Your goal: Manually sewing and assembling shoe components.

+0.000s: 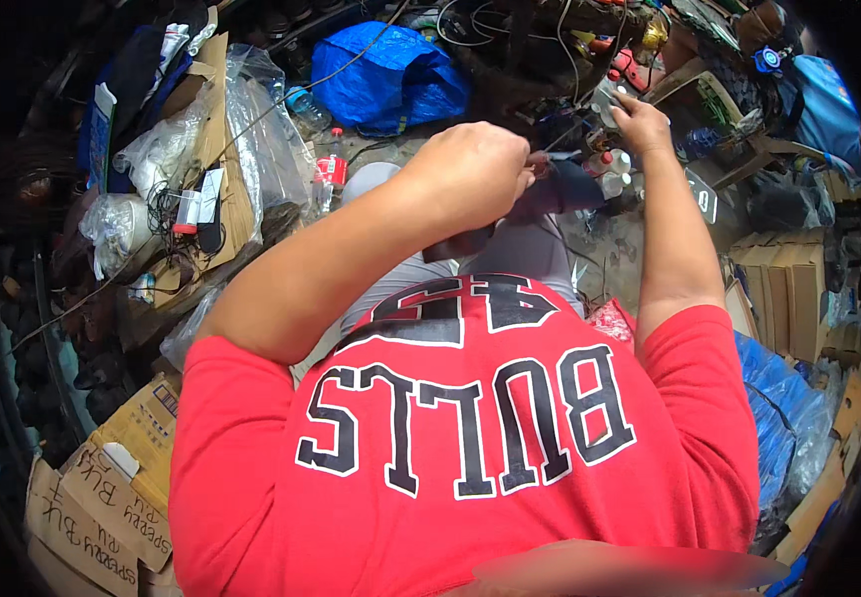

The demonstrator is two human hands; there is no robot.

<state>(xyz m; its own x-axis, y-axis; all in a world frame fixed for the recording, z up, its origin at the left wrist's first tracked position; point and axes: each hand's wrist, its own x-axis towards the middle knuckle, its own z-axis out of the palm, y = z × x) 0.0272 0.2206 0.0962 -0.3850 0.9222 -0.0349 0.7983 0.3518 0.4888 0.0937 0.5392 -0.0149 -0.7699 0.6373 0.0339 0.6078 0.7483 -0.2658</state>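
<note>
My left hand [485, 169] is closed in a fist above my lap, knuckles up. What its fingers pinch is too hidden to make out. Just beyond those fingers a dark, flexible-looking piece [568, 187] lies across my grey-trousered knees; its kind is unclear. My right hand [641, 126] is stretched farther out to the right, thumb and fingers drawn together beside a whitish translucent container [604, 102]. Whether they grip that container or something thin cannot be made out. Small bottles with red and white caps [609, 169] stand between the two hands.
Left of my knees stands a clear bottle with a red label [331, 169]. A blue plastic bag [390, 75] sits at the far side. Cardboard and clear plastic wrap [261, 139] lean at left; stacked cardboard boxes [783, 294] stand at right. Thin cords hang across the far area.
</note>
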